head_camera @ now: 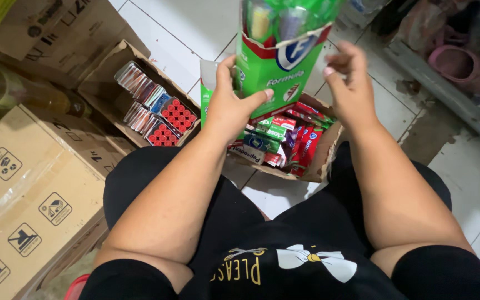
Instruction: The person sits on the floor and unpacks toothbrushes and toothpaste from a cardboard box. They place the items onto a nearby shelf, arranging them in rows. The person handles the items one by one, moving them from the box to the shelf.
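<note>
Gripping a green toothbrush pack (276, 61) in the left hand (230, 108), right hand (351, 83) loosely open beside it, the person has yet to place it among the toothpaste cartons filling the cardboard box (324, 158).

On the white tiled floor (195, 22) an open cardboard box (106, 69) holds rows of small red and silver packs (162, 119). A large closed carton (29, 194) with printed handling symbols stands at the left, with a clear bottle (6, 91) lying above it. Pink footwear (462, 66) sits at the upper right, beside a grey ledge (434, 83).
</note>
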